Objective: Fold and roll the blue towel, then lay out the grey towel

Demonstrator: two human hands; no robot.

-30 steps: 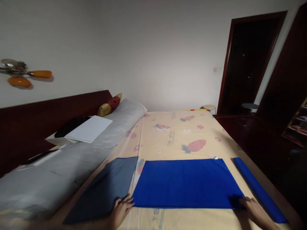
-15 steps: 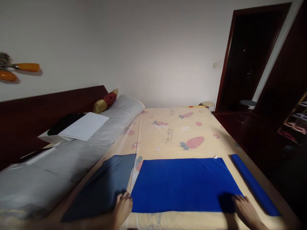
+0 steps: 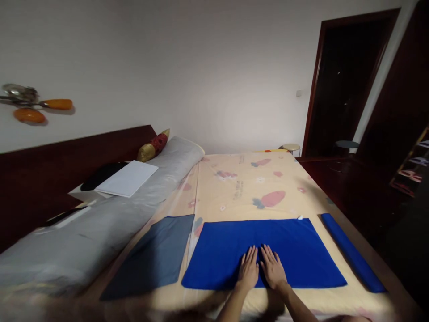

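Observation:
A blue cloth (image 3: pixel 228 243) with a small white tag on its far edge lies spread flat on the bed. My left hand (image 3: pixel 249 268) rests palm down near the middle of it, fingers stretched out. Close beside it, my right hand (image 3: pixel 273 267) lies flat on the same cloth, fingers also extended. To the left a grey cloth (image 3: pixel 152 255) is laid out flat. On the right a rolled blue cloth (image 3: pixel 351 252) lies lengthwise near the bed's edge.
The bed sheet (image 3: pixel 244 188) is yellow with a carrot-like print. A long grey bolster (image 3: pixel 134 219) runs along the dark headboard (image 3: pixel 77 152), with a white flat panel (image 3: pixel 129 178) and a red-gold cushion (image 3: pixel 154 146) on that side. Two stools (image 3: pixel 291 146) stand beyond the bed.
Both hands have moved inward from the near corners of the blue cloth to its middle and now lie flat side by side. The view has shifted slightly left.

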